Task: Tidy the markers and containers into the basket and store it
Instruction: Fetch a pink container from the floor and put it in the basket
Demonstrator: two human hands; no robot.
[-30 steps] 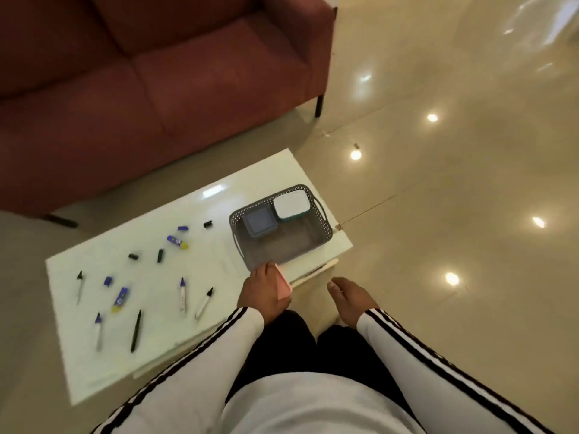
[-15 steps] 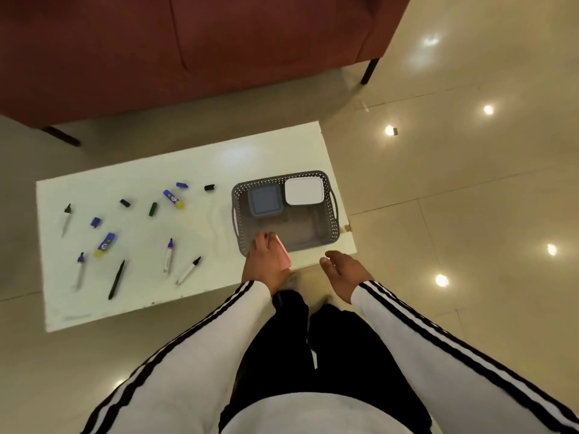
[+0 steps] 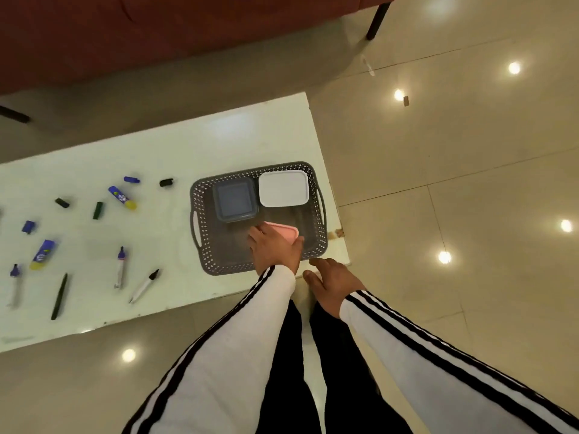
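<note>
A grey perforated basket (image 3: 205, 245) stands at the right end of a white low table (image 3: 175, 145). Inside it, at the far side, lie a grey-lidded container (image 3: 235, 199) and a white-lidded container (image 3: 283, 187). My left hand (image 3: 274, 250) is over the basket's near part, shut on a pink container (image 3: 286, 232). My right hand (image 3: 333, 281) hovers by the table's near right corner, fingers apart and holding nothing. Several markers, such as a black-capped one (image 3: 144, 285) and a purple-capped one (image 3: 120, 266), and loose caps (image 3: 166, 182) lie scattered on the table to the left.
A dark red sofa (image 3: 156, 26) stands behind the table, with one leg (image 3: 377, 18) at the upper right. Glossy beige floor tiles (image 3: 454, 167) stretch to the right. Two purple-and-yellow glue sticks (image 3: 122, 197) lie among the markers.
My left hand has carried the pink container from the table's near edge forward over the basket. The camera has tilted down and come closer to the table.
</note>
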